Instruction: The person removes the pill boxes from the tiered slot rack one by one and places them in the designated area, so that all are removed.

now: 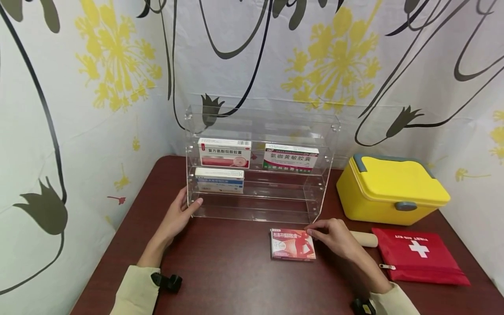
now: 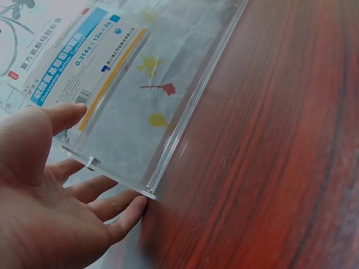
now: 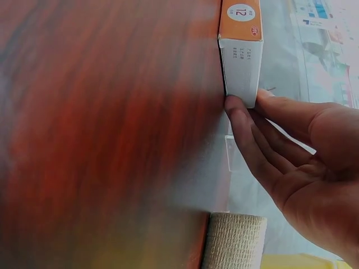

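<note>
A clear acrylic display rack (image 1: pixel 252 213) stands at the back of the table. My left hand (image 1: pixel 176 222) holds its left side panel low down, thumb inside and fingers outside, as the left wrist view shows. Close by the thumb, a white-and-blue medicine box (image 2: pixel 84 59) stands on a lower shelf. In front of the rack, an orange-red medicine box (image 1: pixel 289 247) lies flat on the table. The thumb and fingers of my right hand (image 1: pixel 337 238) pinch its far right corner; in the right wrist view they meet at the end of the carton (image 3: pixel 241 67).
Two more medicine boxes, one red-and-white (image 1: pixel 224 154) and one green-and-pink (image 1: pixel 290 158), stand on a higher shelf. Right of my right hand are a beige bandage roll (image 1: pixel 366 239), a red first aid pouch (image 1: pixel 427 267) and a yellow lidded case (image 1: pixel 378 197). Patterned cloth (image 1: pixel 244 78) hangs behind.
</note>
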`<state>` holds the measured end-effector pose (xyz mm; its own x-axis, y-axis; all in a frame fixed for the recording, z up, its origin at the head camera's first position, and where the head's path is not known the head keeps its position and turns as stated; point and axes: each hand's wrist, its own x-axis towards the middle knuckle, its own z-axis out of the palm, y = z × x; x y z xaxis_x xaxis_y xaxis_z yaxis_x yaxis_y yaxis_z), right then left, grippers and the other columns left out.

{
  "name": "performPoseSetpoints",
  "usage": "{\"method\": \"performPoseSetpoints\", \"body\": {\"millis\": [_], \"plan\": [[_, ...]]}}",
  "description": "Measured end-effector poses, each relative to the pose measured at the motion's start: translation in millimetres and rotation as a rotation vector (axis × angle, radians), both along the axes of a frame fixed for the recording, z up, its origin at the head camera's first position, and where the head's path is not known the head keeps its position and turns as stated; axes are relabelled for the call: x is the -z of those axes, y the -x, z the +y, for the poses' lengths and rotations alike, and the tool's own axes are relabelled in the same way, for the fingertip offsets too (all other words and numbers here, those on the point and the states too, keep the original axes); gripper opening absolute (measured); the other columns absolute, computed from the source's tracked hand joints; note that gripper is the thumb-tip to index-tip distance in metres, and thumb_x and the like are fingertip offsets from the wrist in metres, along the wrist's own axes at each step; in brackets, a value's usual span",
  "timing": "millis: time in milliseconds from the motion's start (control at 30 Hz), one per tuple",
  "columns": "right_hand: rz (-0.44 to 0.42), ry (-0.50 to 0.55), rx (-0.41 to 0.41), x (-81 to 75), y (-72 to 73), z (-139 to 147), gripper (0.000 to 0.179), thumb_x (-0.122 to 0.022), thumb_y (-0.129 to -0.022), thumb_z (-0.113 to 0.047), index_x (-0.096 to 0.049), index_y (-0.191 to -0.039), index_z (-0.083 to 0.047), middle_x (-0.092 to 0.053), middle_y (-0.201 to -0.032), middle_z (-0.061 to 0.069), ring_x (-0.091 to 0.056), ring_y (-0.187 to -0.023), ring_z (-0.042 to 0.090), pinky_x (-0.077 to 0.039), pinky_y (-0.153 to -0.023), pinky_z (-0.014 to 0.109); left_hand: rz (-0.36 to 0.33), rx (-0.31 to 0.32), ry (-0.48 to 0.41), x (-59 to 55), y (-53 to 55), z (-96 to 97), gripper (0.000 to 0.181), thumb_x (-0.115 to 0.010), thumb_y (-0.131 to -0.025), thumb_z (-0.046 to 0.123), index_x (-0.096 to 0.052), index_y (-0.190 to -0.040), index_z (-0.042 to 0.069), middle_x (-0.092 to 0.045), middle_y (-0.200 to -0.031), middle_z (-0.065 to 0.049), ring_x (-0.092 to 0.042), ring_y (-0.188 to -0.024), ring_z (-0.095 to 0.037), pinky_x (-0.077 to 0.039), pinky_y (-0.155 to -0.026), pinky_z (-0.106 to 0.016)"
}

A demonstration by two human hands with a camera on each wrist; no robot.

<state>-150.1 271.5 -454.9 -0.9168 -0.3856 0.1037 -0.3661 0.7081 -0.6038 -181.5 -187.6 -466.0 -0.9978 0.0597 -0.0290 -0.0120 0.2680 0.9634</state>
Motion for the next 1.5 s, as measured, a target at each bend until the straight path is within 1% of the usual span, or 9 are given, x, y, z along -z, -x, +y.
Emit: {"method": "performPoseSetpoints", "body": {"millis": [133, 300, 433, 533, 633, 800, 1033, 1233, 1500], "plan": [[0.004, -0.025, 0.001, -2.7, -0.8, 1.4, 0.016, -0.077, -0.086, -0.017, -0.078, -0.102, -0.013, -0.072, -0.087, -0.010, -0.061, -0.073, 0.005, -0.054, -0.068, 0.026, 0.004, 0.006, -0.006, 1.5, -0.4, -0.8, 0.074, -0.060, -0.097, 0.043, -0.020, -0.157, 0.026, -0.031, -0.156, -0.009, -0.032, -0.140, -0.033, -0.036, -0.105, -0.054], [0.096, -0.059, 0.044, -15.5, -9.1, 1.0, 0.022, -0.081, -0.083, -0.018, -0.078, -0.104, -0.015, -0.071, -0.091, -0.012, -0.063, -0.080, 0.004, -0.055, -0.074, 0.030, 0.007, 0.040, -0.029, 1.7, -0.7, -0.2, 0.077, -0.060, -0.097, 0.045, -0.018, -0.157, 0.024, -0.029, -0.157, -0.011, -0.030, -0.141, -0.035, -0.036, -0.104, -0.055], [0.216, -0.032, 0.028, -40.4, -9.9, -14.1, 0.024, -0.081, -0.083, -0.018, -0.077, -0.107, -0.017, -0.071, -0.096, -0.011, -0.065, -0.085, 0.006, -0.056, -0.075, 0.031, 0.001, 0.051, -0.045, -14.2, -6.1, 2.1, 0.073, -0.058, -0.100, 0.035, -0.017, -0.157, 0.016, -0.028, -0.156, -0.015, -0.030, -0.140, -0.037, -0.036, -0.104, -0.055], [0.318, 0.004, -0.022, -64.2, -0.5, -39.1, 0.025, -0.081, -0.083, -0.017, -0.076, -0.108, -0.018, -0.071, -0.099, -0.011, -0.064, -0.085, 0.005, -0.055, -0.072, 0.028, 0.003, 0.041, -0.039, -14.9, -6.5, 0.2, 0.073, -0.059, -0.099, 0.036, -0.018, -0.157, 0.016, -0.030, -0.156, -0.014, -0.031, -0.140, -0.036, -0.037, -0.104, -0.054], [0.418, 0.046, -0.084, -85.0, 14.6, -72.2, 0.024, -0.080, -0.084, -0.014, -0.076, -0.108, -0.015, -0.071, -0.101, -0.008, -0.066, -0.087, 0.008, -0.055, -0.072, 0.029, 0.006, 0.031, -0.040, -1.2, -1.6, -5.6, 0.077, -0.060, -0.097, 0.045, -0.019, -0.157, 0.022, -0.031, -0.156, -0.010, -0.033, -0.140, -0.033, -0.037, -0.103, -0.053], [0.528, 0.099, -0.166, -105.0, 41.8, -126.7, 0.022, -0.077, -0.087, -0.012, -0.075, -0.109, -0.009, -0.072, -0.104, 0.001, -0.068, -0.094, 0.018, -0.054, -0.080, 0.037, 0.010, 0.029, -0.051, 1.9, -1.6, -7.0, 0.075, -0.061, -0.097, 0.044, -0.020, -0.157, 0.023, -0.031, -0.156, -0.007, -0.034, -0.139, -0.033, -0.038, -0.103, -0.053], [0.582, 0.060, -0.198, -104.8, 67.6, -170.4, 0.020, -0.076, -0.088, -0.015, -0.074, -0.107, -0.007, -0.071, -0.101, 0.005, -0.067, -0.090, 0.020, -0.052, -0.077, 0.038, 0.011, 0.041, -0.054, -0.1, -2.4, -2.1, 0.078, -0.061, -0.096, 0.046, -0.019, -0.157, 0.024, -0.028, -0.157, -0.008, -0.032, -0.140, -0.034, -0.036, -0.104, -0.054], [0.551, 0.057, -0.188, -95.0, 70.5, -179.9, 0.020, -0.076, -0.088, -0.015, -0.074, -0.107, -0.007, -0.069, -0.103, 0.005, -0.068, -0.085, 0.022, -0.053, -0.071, 0.035, 0.028, 0.048, -0.061, 0.5, -0.8, -1.9, 0.075, -0.061, -0.097, 0.044, -0.020, -0.156, 0.023, -0.027, -0.158, -0.008, -0.031, -0.141, -0.033, -0.034, -0.106, -0.054], [0.494, 0.173, -0.168, -89.9, 75.3, -181.2, 0.018, -0.078, -0.086, -0.011, -0.075, -0.104, -0.007, -0.072, -0.101, 0.003, -0.068, -0.090, 0.015, -0.054, -0.077, 0.033, 0.025, 0.022, -0.046, 1.8, 1.8, -3.8, 0.070, -0.061, -0.098, 0.037, -0.023, -0.156, 0.023, -0.030, -0.157, -0.006, -0.031, -0.141, -0.030, -0.033, -0.107, -0.051]]}}
